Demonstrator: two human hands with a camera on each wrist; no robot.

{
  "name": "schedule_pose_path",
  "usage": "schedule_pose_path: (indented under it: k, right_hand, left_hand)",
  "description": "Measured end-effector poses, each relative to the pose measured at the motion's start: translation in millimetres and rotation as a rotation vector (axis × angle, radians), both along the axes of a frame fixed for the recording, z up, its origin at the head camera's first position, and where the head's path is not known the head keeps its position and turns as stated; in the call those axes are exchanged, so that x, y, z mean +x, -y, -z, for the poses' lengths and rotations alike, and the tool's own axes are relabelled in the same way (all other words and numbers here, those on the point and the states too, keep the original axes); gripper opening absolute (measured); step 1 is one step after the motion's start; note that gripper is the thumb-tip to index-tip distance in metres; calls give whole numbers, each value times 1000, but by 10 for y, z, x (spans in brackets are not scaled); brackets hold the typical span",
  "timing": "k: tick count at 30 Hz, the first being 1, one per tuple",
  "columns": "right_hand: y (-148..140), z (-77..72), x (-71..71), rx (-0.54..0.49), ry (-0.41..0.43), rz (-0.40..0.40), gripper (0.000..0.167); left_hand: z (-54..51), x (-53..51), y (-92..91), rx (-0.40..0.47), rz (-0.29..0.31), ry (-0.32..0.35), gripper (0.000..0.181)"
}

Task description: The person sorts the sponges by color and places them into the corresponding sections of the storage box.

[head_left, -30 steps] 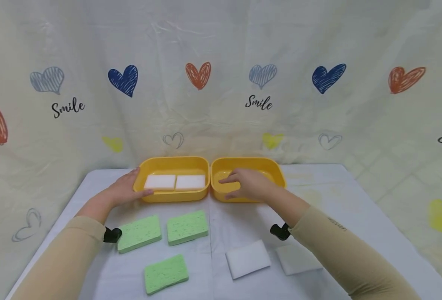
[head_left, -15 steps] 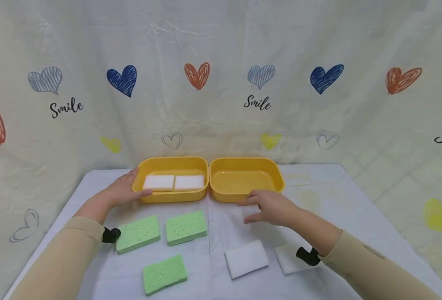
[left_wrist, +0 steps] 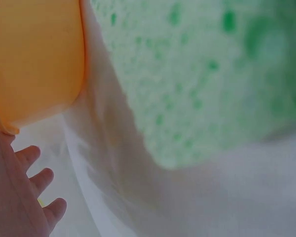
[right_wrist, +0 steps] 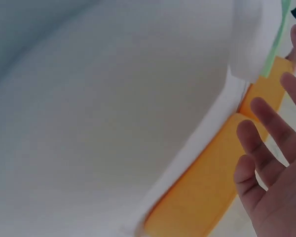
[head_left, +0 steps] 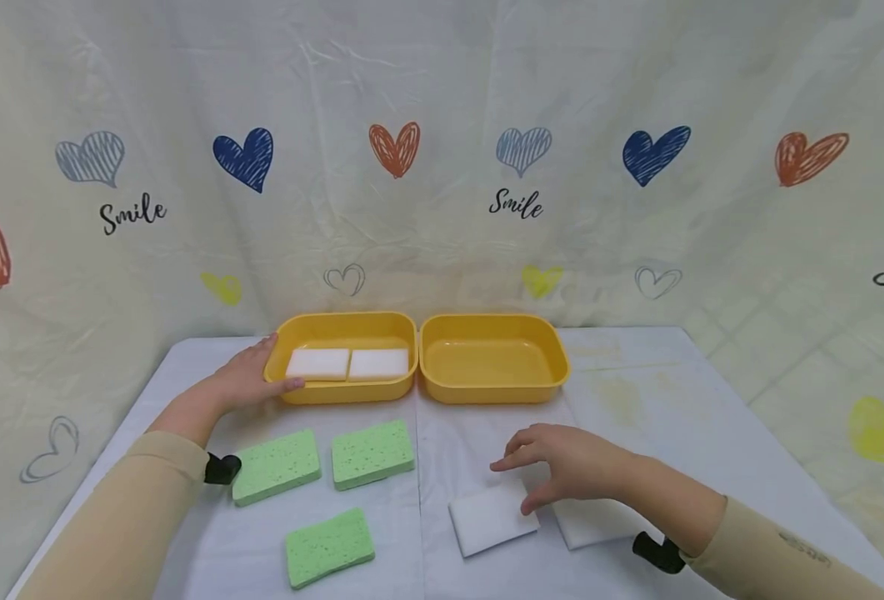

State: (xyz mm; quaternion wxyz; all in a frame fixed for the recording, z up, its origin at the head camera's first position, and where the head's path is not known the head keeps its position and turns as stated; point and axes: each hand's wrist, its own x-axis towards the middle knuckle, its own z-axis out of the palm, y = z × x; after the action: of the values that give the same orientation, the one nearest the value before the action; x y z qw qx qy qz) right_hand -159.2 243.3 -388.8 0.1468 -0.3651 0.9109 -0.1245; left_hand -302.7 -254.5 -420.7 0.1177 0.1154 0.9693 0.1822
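Note:
My left hand rests against the left corner of the left yellow tray, its thumb by the front wall; in the left wrist view the fingers of the hand are spread beside the tray. Two white sponges lie side by side in that tray. Over a white sponge on the table hovers my right hand, fingers apart and holding nothing. A second white sponge is partly hidden beneath that hand and wrist. The right wrist view shows the hand with fingers spread.
The right yellow tray stands against the left one and holds nothing. Three green sponges lie on the white-covered table, front left. Behind hangs a curtain printed with hearts.
From over the right tray, my right hand has moved toward me and to the right, over the white sponges. My left hand has stayed at the left tray.

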Motion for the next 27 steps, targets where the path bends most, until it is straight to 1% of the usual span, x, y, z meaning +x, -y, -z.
schedule_pose_path:
  k: [4, 8, 12, 18, 27]
  right_hand:
    - [-15, 60, 79, 26, -25, -46, 59]
    - [-7, 108, 118, 32, -59, -104, 62]
    - [-1, 142, 133, 52, -62, -126, 65]
    - [0, 154, 140, 68, -82, -134, 62]
    - [-17, 94, 95, 65, -73, -93, 58]
  left_hand:
    - [-18, 9, -1, 2, -2, 3, 123]
    - [-25, 12, -1, 9, -4, 10, 122]
    - [-28, 15, 0, 9, -4, 11, 122]
    - [-25, 13, 9, 15, -6, 2, 121]
    - [-41, 22, -13, 14, 6, -3, 121]
